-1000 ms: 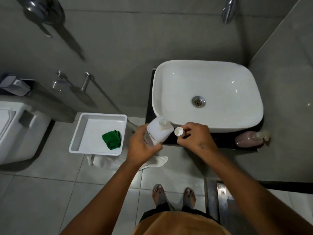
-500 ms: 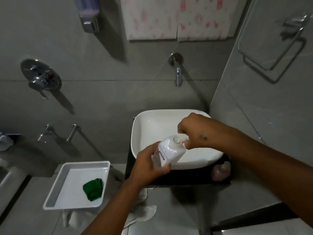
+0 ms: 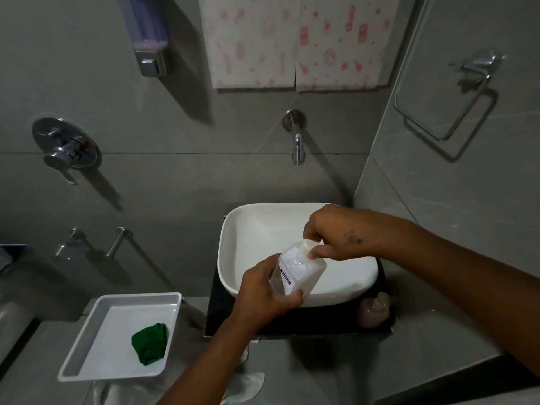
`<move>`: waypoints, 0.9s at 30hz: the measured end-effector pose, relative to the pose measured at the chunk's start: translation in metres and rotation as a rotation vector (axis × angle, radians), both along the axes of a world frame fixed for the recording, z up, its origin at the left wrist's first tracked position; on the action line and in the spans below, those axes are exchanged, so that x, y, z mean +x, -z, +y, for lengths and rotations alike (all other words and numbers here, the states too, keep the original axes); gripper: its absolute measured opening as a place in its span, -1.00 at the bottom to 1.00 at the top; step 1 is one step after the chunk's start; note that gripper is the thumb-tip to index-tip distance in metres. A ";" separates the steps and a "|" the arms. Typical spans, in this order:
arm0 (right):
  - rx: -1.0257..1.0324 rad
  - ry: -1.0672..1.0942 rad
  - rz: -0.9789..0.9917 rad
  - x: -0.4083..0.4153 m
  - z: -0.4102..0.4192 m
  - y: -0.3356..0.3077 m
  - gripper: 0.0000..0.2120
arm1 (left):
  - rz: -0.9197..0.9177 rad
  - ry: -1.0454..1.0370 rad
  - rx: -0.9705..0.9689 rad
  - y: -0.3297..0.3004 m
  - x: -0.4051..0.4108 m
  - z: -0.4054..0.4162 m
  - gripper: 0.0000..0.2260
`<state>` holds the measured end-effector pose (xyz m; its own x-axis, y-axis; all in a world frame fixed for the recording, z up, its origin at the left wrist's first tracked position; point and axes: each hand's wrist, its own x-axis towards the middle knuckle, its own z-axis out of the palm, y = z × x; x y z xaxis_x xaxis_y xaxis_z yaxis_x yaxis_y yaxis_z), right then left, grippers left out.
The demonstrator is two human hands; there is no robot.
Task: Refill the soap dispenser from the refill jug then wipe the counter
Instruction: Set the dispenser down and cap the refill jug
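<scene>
My left hand (image 3: 264, 293) grips the body of a white refill jug (image 3: 301, 268), held tilted over the front of the white basin (image 3: 257, 229). My right hand (image 3: 330, 235) pinches the white cap (image 3: 309, 244) on the jug's neck. A pink soap dispenser bottle (image 3: 375, 311) stands on the dark counter (image 3: 222, 317) at the basin's front right corner. A green cloth (image 3: 150, 343) lies crumpled in a white tray (image 3: 87, 372) to the left. A wall-mounted soap dispenser (image 3: 150, 39) hangs high on the left of the wall.
A chrome tap (image 3: 297, 141) juts from the wall above the basin. A patterned pink-and-white sheet (image 3: 295, 39) hangs above it. A towel ring (image 3: 447, 112) is on the right wall, a shower mixer (image 3: 65, 150) on the left. A white rag (image 3: 245, 384) lies under the tray.
The view has tilted up from the floor to the wall. The jug has risen over the basin, and my right hand has brought the cap onto the jug's neck.
</scene>
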<state>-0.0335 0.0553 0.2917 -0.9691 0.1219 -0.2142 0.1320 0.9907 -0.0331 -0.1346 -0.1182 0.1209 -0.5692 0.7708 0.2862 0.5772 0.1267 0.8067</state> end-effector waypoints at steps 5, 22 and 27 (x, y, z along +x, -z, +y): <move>0.160 0.108 0.093 -0.005 -0.002 0.006 -0.33 | 0.013 -0.019 0.008 -0.004 0.001 0.003 -0.46; 0.071 0.159 0.203 -0.004 0.009 0.007 -0.23 | 0.014 -0.048 0.051 -0.010 -0.002 0.001 -0.44; -0.177 0.054 0.116 0.000 0.017 -0.001 -0.54 | -0.003 -0.052 0.045 -0.009 -0.001 0.001 -0.43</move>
<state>-0.0333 0.0720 0.2927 -0.9817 0.1445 -0.1244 0.1697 0.9597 -0.2241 -0.1358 -0.1175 0.1298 -0.6093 0.7265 0.3177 0.5680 0.1204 0.8142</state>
